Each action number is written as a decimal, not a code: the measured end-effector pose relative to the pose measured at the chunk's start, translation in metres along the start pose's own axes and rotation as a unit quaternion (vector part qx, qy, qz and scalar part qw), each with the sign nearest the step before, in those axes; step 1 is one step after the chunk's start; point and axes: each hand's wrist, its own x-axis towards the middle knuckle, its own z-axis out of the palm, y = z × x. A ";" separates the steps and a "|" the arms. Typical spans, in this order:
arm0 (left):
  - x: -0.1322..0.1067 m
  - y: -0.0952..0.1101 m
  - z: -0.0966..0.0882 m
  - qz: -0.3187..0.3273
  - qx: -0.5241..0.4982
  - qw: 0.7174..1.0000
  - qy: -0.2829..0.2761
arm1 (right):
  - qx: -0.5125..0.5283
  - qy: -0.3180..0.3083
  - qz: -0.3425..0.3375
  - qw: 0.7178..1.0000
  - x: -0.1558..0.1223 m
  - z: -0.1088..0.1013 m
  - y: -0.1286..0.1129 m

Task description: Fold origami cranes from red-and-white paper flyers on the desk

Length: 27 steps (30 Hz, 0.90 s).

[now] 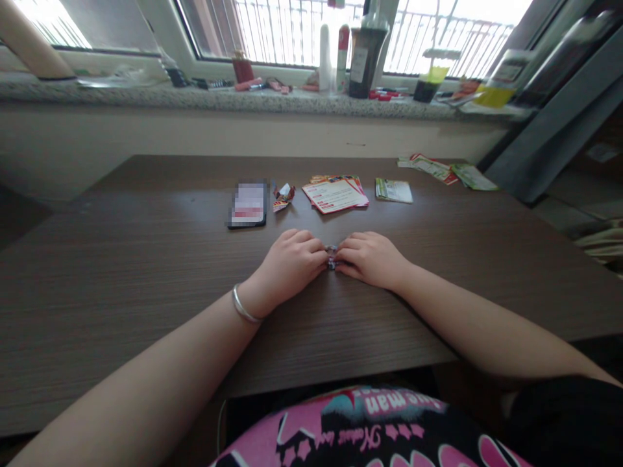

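Both my hands meet over the brown table, fingers closed on one small thing between them. It looks like a piece of folded printed paper (331,264), patterned in dark, white and purplish tones; most of it is hidden by fingers. My left hand (298,261), with a silver bangle at the wrist, pinches its left side. On the right side, my right hand (372,259) grips it with fingertips bent down near the tabletop. Just beyond the hands lie a crumpled or folded printed paper piece (283,196) and a stack of printed cards (335,194).
A phone (248,204) with a blurred-out screen lies left of the paper piece. To the right sit a small stack of green-white cards (394,191) and several scattered cards (433,168) by the far edge. Bottles (366,61) and small items crowd the stone windowsill (292,100).
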 end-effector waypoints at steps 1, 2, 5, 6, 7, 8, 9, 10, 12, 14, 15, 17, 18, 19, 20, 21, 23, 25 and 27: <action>0.000 0.000 0.000 0.004 0.010 1.000 -0.010 | -0.006 0.000 0.000 1.000 0.000 0.000 0.000; 0.001 0.001 0.000 0.007 0.015 1.000 -0.019 | -0.012 -0.001 0.000 1.000 0.000 -0.001 -0.001; 0.002 0.003 -0.001 0.000 0.011 0.999 -0.042 | -0.027 -0.002 -0.001 1.000 0.001 -0.002 -0.003; 0.002 0.004 -0.001 -0.007 0.008 0.999 -0.047 | -0.030 -0.003 -0.001 1.000 0.002 -0.002 -0.004; 0.003 0.005 -0.002 -0.014 0.006 0.999 -0.050 | -0.032 -0.003 -0.001 0.999 0.002 -0.003 -0.004; 0.003 0.006 -0.002 -0.020 0.005 0.998 -0.051 | -0.034 -0.002 -0.001 0.999 0.002 -0.003 -0.005; 0.003 0.007 -0.003 -0.025 0.005 0.998 -0.052 | -0.035 0.000 -0.001 0.999 0.003 -0.003 -0.006; 0.003 0.008 -0.003 -0.029 0.005 0.998 -0.052 | -0.036 0.004 -0.001 0.999 0.003 -0.003 -0.007; 0.003 0.008 -0.004 -0.036 0.004 0.998 -0.052 | -0.031 0.014 0.001 0.999 0.003 -0.002 -0.008; 0.003 0.008 -0.004 -0.042 -0.003 0.998 -0.053 | -0.019 0.020 0.005 1.000 0.003 0.000 -0.009; 0.003 0.007 -0.004 -0.045 -0.007 0.997 -0.055 | -0.013 0.021 0.008 1.000 0.003 0.000 -0.009; 0.003 0.005 -0.003 -0.049 -0.012 0.997 -0.060 | -0.002 0.019 0.014 1.000 0.002 0.001 -0.009; 0.003 0.005 -0.002 -0.049 -0.013 0.997 -0.063 | 0.002 0.018 0.017 1.000 0.002 0.001 -0.010; 0.003 0.004 -0.002 -0.048 -0.014 0.997 -0.065 | 0.004 0.017 0.020 1.000 0.002 0.001 -0.010; 0.002 0.003 -0.002 -0.046 -0.015 0.997 -0.064 | 0.007 0.017 0.022 1.000 0.002 0.000 -0.010; 0.002 0.002 -0.001 -0.043 -0.016 0.997 -0.064 | 0.010 0.018 0.024 1.000 0.002 0.000 -0.010; 0.002 0.001 -0.001 -0.041 -0.019 0.997 -0.062 | 0.013 0.020 0.028 0.999 0.002 0.000 -0.010; 0.002 0.000 -0.001 -0.041 -0.023 0.997 -0.060 | 0.018 0.016 0.035 0.999 0.002 0.000 -0.010; 0.002 0.000 -0.002 -0.042 -0.028 0.997 -0.061 | 0.025 0.008 0.050 0.998 0.003 0.000 -0.011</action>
